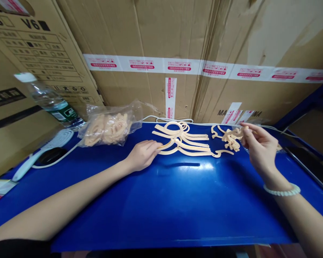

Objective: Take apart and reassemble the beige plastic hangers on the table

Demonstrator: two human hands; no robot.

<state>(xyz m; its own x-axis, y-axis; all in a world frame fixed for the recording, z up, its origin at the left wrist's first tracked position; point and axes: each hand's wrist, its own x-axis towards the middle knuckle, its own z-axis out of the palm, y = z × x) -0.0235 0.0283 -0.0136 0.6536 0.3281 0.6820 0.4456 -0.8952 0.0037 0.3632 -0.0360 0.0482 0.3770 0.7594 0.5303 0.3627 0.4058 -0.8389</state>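
Note:
On the blue table lie several curved beige plastic strips, spread in pairs below a beige ring. My left hand is closed, its fingertips pinching the left end of one curved strip. Over at the right, my right hand is raised a little above the table, thumb and fingers pinched on a flat beige plastic piece. Beneath that piece is a small heap of beige hook-shaped and knobbed parts. A hooked part rests at the right end of the strips.
A clear bag of beige parts sits left of the strips. Further left are a water bottle, a pale hairbrush and a black round object. Cardboard boxes wall the back. A dark phone-like slab lies right.

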